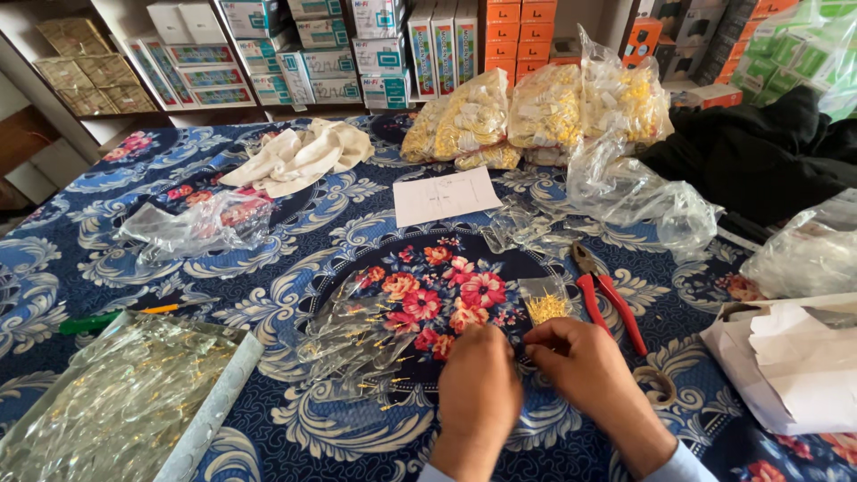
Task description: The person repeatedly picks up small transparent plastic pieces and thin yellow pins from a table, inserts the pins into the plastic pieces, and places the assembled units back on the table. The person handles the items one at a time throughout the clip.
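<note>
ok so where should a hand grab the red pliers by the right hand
Grip the red pliers by the red handles, coming from the near side. The handles splay toward the right hand, while the metal jaws point away toward the crumpled clear bag.

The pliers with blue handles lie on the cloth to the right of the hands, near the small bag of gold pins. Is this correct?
Not quite. In the head view the pliers have red handles, not blue. They do lie on the cloth, right of the hands, near the small bag of gold pins.

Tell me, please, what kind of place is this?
Probably a small shop storeroom or workshop: shelves of boxes, bags of small yellow parts, and red pliers on the work table.
</note>
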